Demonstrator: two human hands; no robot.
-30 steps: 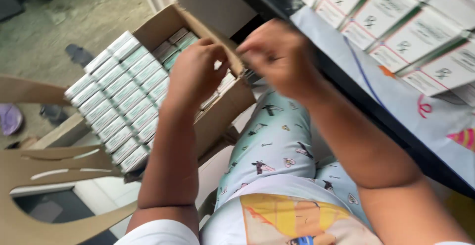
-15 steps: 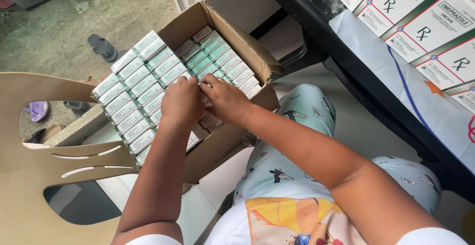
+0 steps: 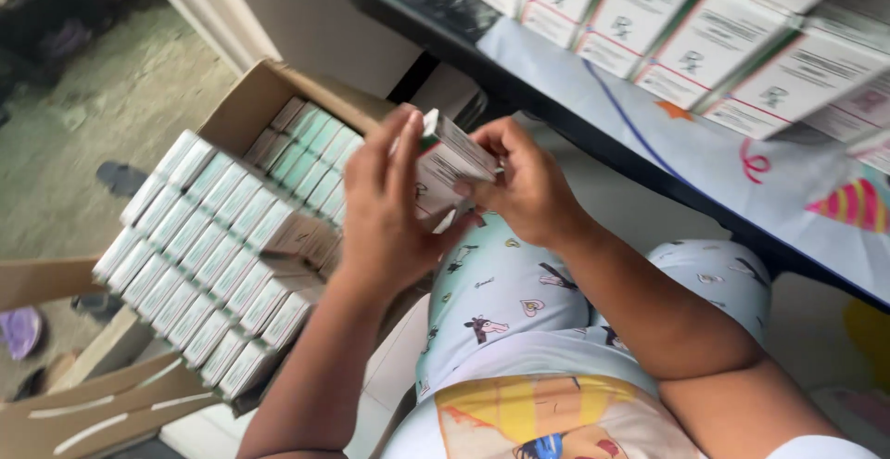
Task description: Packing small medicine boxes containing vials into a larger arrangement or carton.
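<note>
The person is wearing pale blue trousers point(image 3: 519, 329) printed with small cartoon figures and hearts, a top point(image 3: 547, 422) showing a yellow, orange and blue picture, white short sleeves point(image 3: 816, 447), both forearms going bare.

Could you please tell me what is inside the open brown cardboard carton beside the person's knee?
The open brown cardboard carton holds tight rows of small white-and-green boxes standing on edge. The left hand covers its near right corner, and any lower layers are hidden.

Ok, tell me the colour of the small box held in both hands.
The small box is mostly white with a green edge, per the head view.
</note>
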